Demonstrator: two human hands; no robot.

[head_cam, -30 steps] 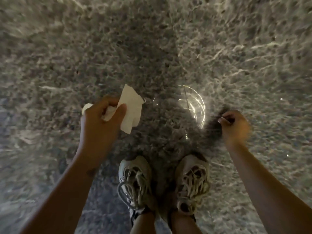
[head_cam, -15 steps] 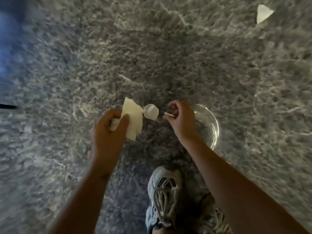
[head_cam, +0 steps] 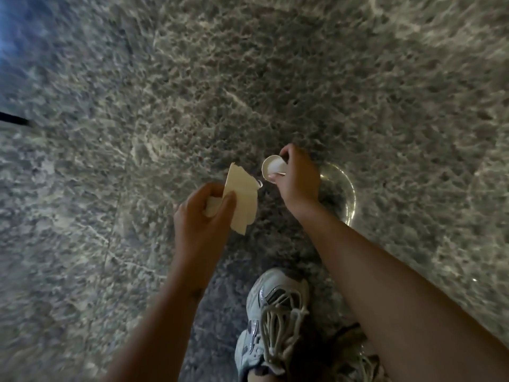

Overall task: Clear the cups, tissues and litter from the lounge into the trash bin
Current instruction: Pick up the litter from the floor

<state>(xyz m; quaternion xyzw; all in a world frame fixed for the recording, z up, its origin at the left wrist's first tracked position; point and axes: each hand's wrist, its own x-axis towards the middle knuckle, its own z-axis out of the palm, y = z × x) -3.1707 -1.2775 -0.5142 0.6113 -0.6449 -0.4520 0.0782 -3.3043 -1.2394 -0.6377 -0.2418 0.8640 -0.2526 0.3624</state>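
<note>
My left hand (head_cam: 203,216) is shut on a cream tissue (head_cam: 242,199), a flat torn piece that sticks up past my thumb, with a wad of it in the palm. A small white curl (head_cam: 259,184) shows at the tissue's right edge. Just right of it, my right hand (head_cam: 298,183) pinches a small white paper cup (head_cam: 272,168), tipped on its side with its mouth facing left. Both hands hang close together above the grey marble floor (head_cam: 137,244). No trash bin is in view.
A clear round ring (head_cam: 348,194), like a see-through cup or a glint, shows right behind my right hand; I cannot tell if it is held. My shoe (head_cam: 272,312) stands on the floor below. A dark strip (head_cam: 13,121) crosses the left edge.
My right hand swung in from the right towards the left hand and now holds the small white cup. The view shifted, and only one shoe shows fully.
</note>
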